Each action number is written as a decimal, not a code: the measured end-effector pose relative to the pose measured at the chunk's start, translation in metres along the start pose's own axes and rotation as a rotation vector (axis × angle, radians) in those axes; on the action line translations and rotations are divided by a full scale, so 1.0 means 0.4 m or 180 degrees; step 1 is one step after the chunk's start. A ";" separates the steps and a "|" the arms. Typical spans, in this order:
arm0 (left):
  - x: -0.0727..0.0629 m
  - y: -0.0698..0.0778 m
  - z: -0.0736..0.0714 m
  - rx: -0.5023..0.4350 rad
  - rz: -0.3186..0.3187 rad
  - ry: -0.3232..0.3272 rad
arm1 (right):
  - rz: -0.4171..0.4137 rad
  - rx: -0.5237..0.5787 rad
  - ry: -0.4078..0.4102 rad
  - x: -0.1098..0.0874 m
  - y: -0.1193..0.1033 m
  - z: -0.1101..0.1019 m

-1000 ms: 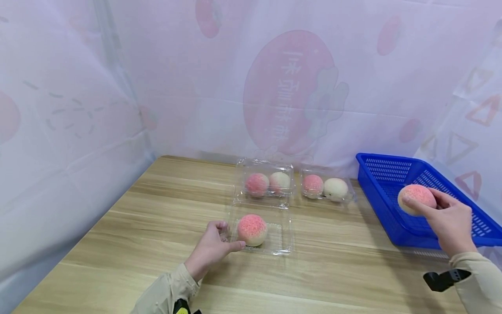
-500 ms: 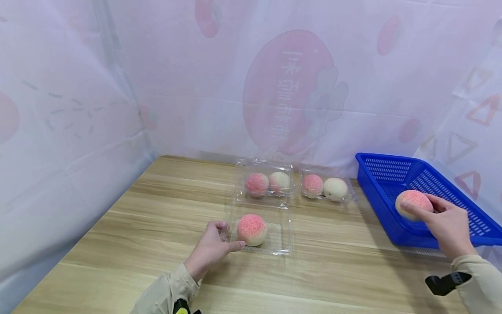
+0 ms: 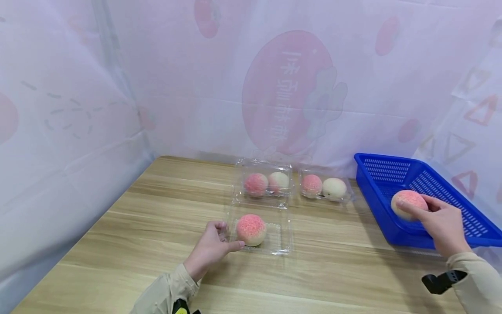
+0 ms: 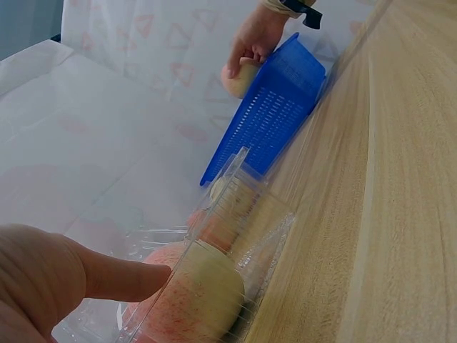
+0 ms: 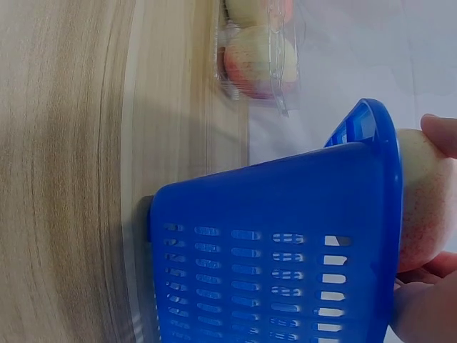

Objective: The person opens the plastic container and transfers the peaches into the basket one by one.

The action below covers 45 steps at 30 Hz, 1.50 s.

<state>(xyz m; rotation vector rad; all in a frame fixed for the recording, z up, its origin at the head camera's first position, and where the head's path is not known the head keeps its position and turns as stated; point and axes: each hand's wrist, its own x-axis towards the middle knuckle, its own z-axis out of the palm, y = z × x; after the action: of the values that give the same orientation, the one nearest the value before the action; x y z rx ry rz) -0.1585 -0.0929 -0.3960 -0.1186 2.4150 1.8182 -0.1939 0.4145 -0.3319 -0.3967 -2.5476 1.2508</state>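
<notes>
My right hand [image 3: 445,226] grips a pink-and-cream peach [image 3: 408,203] above the near left part of the blue basket [image 3: 370,192]. The right wrist view shows this peach [image 5: 421,207] just beyond the basket's rim, with the fingers partly cut off by the frame. With its thumb over the rim, my left hand [image 3: 213,246] holds the left edge of a clear plastic clamshell box [image 3: 278,237], its lid folded back. One peach [image 3: 251,230] sits in the left half of the box. The left wrist view shows the thumb [image 4: 125,277] on the rim beside it; the other fingers are mostly hidden.
Behind the open box, a clear box [image 3: 292,172] holds two peaches [image 3: 256,185]. To its right stands another clear box [image 3: 349,196] with two peaches [image 3: 334,189]. Printed cloth [image 3: 188,96] encloses the wooden table [image 3: 157,209] at the back and sides.
My right hand has moved a little left and down with the peach, staying over the basket. My left hand and the open box have stayed in place.
</notes>
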 end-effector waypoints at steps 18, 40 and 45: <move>-0.005 0.006 0.000 -0.0024 0.0001 -0.0020 | -0.0149 -0.0385 -0.0041 0.004 0.017 -0.016; -0.005 0.007 -0.001 -0.0051 -0.0005 -0.0014 | -0.0747 -0.1258 -0.0863 0.045 0.035 -0.030; -0.004 0.007 0.000 -0.0061 0.0001 -0.0009 | -0.0707 -0.1283 -0.0927 0.053 0.038 -0.030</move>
<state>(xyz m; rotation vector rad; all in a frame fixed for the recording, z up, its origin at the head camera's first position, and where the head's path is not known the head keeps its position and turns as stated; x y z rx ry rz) -0.1571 -0.0922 -0.3932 -0.1173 2.3964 1.8405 -0.2074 0.4397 -0.3344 -0.0022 -2.9947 0.7598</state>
